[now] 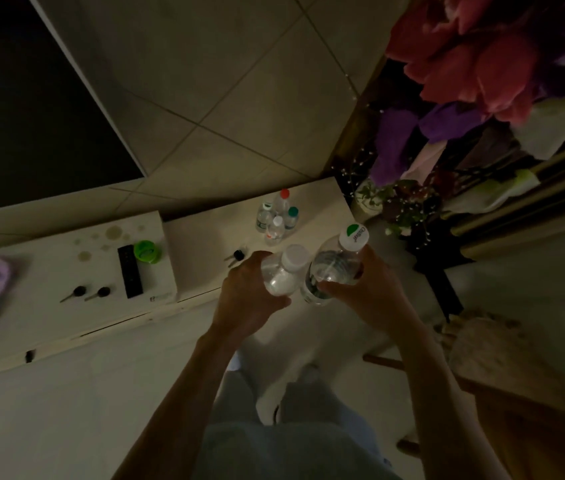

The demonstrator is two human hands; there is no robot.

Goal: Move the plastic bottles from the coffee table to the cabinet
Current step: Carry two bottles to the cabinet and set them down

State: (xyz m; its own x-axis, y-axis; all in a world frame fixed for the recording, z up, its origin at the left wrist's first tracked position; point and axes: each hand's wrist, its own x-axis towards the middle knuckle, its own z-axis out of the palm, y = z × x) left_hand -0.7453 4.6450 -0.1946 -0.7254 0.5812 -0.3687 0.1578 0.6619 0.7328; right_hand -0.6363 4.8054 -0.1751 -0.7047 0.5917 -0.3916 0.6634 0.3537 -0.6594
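Bottles fill both hands — left hand (257, 292) wrapped round a white-capped bottle (283, 275), right hand (366, 289) round a green-and-white-capped bottle (334, 268), both upright just short of the cabinet (218, 233) — where four bottles (277, 216) stand beyond.

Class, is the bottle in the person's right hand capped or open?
Capped: the bottle in the right hand wears a white cap with a green patch.

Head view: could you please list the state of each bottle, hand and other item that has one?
Left hand: shut on white-capped bottle, capped.
Right hand: shut on green-and-white-capped bottle, capped.
Four bottles on cabinet: upright, capped, clustered.
Green container: resting beside remote.
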